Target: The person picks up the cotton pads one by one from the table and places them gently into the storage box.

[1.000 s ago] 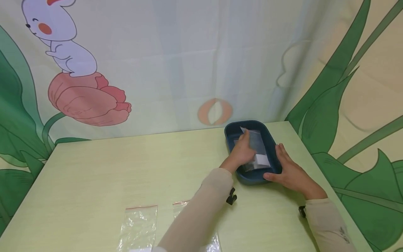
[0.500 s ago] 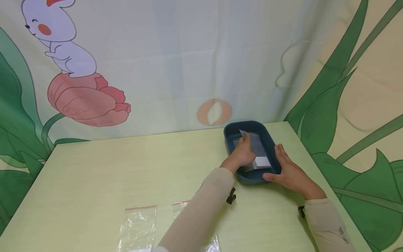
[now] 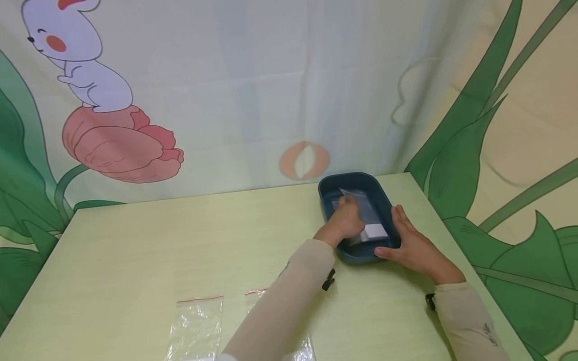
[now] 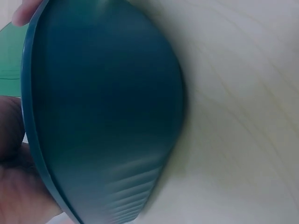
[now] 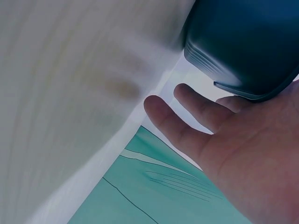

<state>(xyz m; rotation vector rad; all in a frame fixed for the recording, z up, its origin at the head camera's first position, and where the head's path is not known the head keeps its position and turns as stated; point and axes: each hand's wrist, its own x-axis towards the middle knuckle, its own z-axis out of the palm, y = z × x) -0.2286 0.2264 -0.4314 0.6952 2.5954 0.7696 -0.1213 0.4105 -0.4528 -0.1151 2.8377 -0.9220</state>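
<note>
A dark blue plastic tray [image 3: 326, 196] sits near the back right corner of the table and holds clear zip bags [image 3: 365, 208] with a white piece [image 3: 375, 231] at the near end. My left hand [image 3: 346, 220] reaches into it with curled fingers, pinching at the bags' left side; its fingertips are hidden. In the left wrist view the tray wall [image 4: 107, 93] covers most of that hand [image 4: 18, 186]. My right hand [image 3: 417, 250] rests against the tray's right side, thumb at the front corner. Its fingers are straight and spread beside the tray in the right wrist view.
Two clear zip bags with red top edges lie at the table's front, the left one [image 3: 196, 326] in fuller view and the other [image 3: 255, 296] partly under my left sleeve. A printed curtain [image 3: 253, 100] hangs along the back edge.
My left hand's fingers have curled in and drawn slightly nearer inside the tray. The bag under them has shifted a little, and its white piece lies flatter. The right hand stays at the tray.
</note>
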